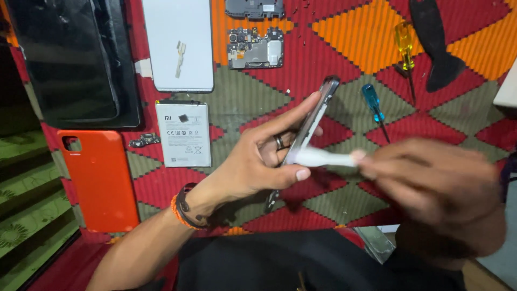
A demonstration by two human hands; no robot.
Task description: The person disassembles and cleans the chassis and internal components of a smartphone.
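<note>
Grey phone frame (315, 121) gripped edge-on by left hand (253, 161), right hand (436, 188) alongside

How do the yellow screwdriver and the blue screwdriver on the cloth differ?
The yellow screwdriver has a clear yellow handle; the blue screwdriver has a clear blue one. The yellow screwdriver lies farther from the hands, beside a black tool; the blue screwdriver lies nearer the phone frame. Both lie untouched on the patterned cloth, tips pointing toward the person.

Glossy phone frame (309, 126), perhaps metal-edged; matt white plastic tool (326, 158) (blurred); coarse woven cloth mat (344, 48); smooth orange case (99, 178).
</note>
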